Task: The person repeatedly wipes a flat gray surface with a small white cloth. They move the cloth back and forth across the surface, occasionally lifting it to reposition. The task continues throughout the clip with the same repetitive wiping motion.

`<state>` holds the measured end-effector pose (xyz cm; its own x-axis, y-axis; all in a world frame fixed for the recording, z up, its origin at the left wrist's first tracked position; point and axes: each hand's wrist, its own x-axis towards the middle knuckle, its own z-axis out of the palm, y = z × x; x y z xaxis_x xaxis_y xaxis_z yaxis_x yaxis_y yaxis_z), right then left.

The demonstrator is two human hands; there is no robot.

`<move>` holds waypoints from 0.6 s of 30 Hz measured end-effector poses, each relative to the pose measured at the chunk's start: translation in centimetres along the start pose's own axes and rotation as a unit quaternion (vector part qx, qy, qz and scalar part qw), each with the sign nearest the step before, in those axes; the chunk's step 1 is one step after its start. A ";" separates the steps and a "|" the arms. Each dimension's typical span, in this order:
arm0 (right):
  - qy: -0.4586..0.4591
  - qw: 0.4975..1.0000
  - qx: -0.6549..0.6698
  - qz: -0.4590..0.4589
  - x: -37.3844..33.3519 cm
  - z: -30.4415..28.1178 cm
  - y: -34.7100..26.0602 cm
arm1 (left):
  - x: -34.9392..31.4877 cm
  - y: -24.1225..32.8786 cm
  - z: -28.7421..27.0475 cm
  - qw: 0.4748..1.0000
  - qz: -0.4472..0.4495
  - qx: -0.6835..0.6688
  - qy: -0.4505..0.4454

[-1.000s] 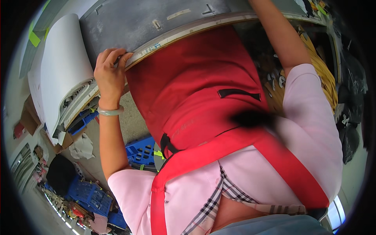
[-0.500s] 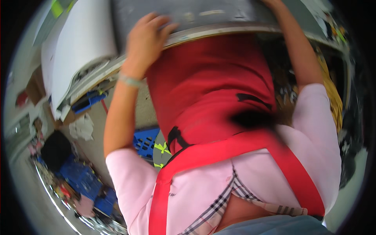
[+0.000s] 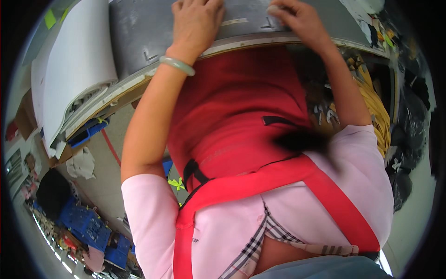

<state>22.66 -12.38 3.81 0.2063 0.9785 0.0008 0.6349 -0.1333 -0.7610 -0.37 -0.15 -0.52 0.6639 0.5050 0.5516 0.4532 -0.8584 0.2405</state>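
Observation:
My left hand (image 3: pixel 197 25) rests on a dark grey sheet or board (image 3: pixel 141 35) that covers the worktable, its fingertips partly cut off by the upper edge. A pale green bangle (image 3: pixel 177 65) circles that wrist. To the right, my right hand (image 3: pixel 302 21) is bent over the same surface, thumb and fingertips drawn together. Whether anything is pinched there is too small to tell. Between the hands lies a short pale strip (image 3: pixel 234 21) on the grey surface. Dark L-shaped marks (image 3: pixel 149 56) show near the front edge.
A thick roll of white sheet material (image 3: pixel 81 60) lies on the table's left end. The table's pale front edge (image 3: pixel 260 39) runs close to my red apron (image 3: pixel 232 102). Yellow cloth (image 3: pixel 374 107) hangs at the right. Blue crates (image 3: pixel 86 223) stand on the floor at lower left.
My left hand has moved right and farther over the grey surface. The right hand, mostly out of view before, has come inward and shows with its fingers drawn together. The view has shifted slightly.

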 end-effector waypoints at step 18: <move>-0.072 0.982 -0.168 -0.044 -0.7 -1.4 -1.9 | 0.3 0.2 0.5 1.000 0.007 -0.015 0.019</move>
<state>22.32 -13.05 6.15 0.0478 0.9974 -0.0535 0.8607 -0.0683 -0.5045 0.19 -0.15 -0.74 0.6466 0.4900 0.5847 0.4260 -0.8677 0.2560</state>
